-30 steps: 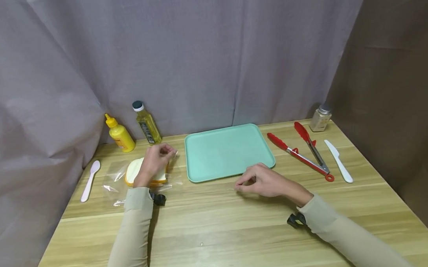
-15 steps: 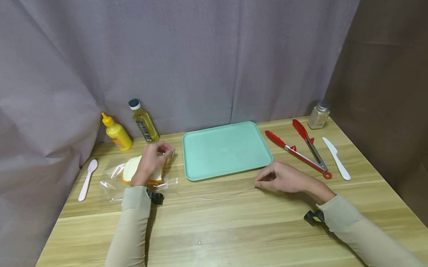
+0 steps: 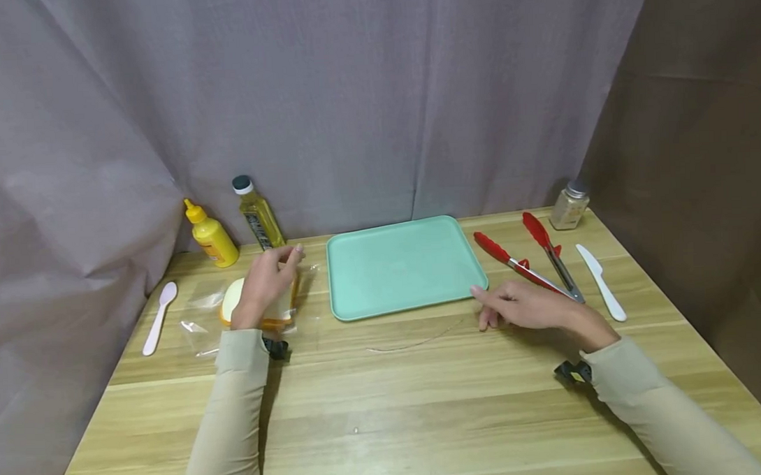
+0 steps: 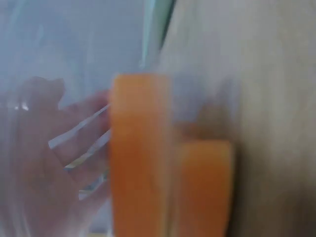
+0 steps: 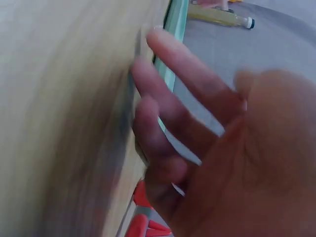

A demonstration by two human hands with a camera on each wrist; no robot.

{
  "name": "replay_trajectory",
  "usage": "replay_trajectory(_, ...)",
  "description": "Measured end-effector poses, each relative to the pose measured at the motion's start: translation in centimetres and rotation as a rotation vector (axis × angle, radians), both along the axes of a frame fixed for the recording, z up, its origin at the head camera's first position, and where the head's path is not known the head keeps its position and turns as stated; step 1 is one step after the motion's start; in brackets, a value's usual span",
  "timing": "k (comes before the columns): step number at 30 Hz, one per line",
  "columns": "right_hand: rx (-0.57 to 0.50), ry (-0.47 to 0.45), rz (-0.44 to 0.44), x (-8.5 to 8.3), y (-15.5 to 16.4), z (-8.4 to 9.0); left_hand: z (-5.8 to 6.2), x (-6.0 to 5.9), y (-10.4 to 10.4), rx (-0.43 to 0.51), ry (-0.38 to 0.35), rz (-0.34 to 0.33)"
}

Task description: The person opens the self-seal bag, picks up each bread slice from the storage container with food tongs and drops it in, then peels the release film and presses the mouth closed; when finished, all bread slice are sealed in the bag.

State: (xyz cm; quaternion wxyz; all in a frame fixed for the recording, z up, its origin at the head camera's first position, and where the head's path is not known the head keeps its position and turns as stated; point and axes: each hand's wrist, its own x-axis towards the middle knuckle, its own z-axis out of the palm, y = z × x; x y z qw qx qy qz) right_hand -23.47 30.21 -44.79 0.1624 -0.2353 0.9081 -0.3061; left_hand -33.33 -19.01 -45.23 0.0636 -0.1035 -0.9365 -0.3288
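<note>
Now | bagged bread left of the green tray; left hand pinches the clear bag's mouth | right hand open, empty, off the tray's near right corner | bread likely soft, light; bag slippery; best held at its mouth

A wooden table stands before a grey curtain. At its centre lies a mint-green tray. At about ten o'clock from the tray, against the curtain, stand a yellow squeeze bottle and, just beside it, an oil bottle with a dark cap. At nine o'clock, near the table's edge, lies a white spoon. At three o'clock from the tray lie red tongs, then a white knife. A small spice jar stands at two o'clock, at the far corner.
</note>
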Motion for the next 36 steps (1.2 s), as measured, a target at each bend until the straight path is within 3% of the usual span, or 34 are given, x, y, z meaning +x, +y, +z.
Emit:
replay_trajectory(3, 0.029, 0.059, -0.107, -0.3, 0.1, -0.1, 0.6, 0.1, -0.4, 0.007, 0.016, 0.015)
replay_trajectory(7, 0.024, 0.138, -0.147, -0.2, -0.3, 0.2, 1.0, 0.1, -1.0, -0.003, 0.058, 0.035)
replay_trajectory(11, -0.06, 0.192, -0.127, 0.3, -2.4, 0.9, 1.2, 0.0, -1.1, -0.047, 0.08, 0.028)
replay_trajectory(15, -0.161, 0.179, -0.036, 1.2, -6.5, 0.9, 1.2, 0.1, -1.2, -0.087, 0.078, -0.004)
replay_trajectory(20, -0.286, 0.033, 0.089, 2.1, -12.5, 0.1, 1.5, 0.3, -1.4, -0.113, 0.066, -0.031)
replay_trajectory(26, -0.416, -0.197, 0.115, 1.9, -20.1, -1.3, 2.7, 0.9, -2.1, -0.126, 0.036, -0.069)
replay_trajectory(31, -0.527, -0.395, 0.039, 1.7, -25.5, -2.4, 3.4, 1.1, -2.6, -0.116, 0.034, -0.08)
replay_trajectory(36, -0.725, -0.647, -0.121, 2.2, -30.2, -3.0, 2.8, 0.7, -2.6, -0.129, 0.115, -0.072)
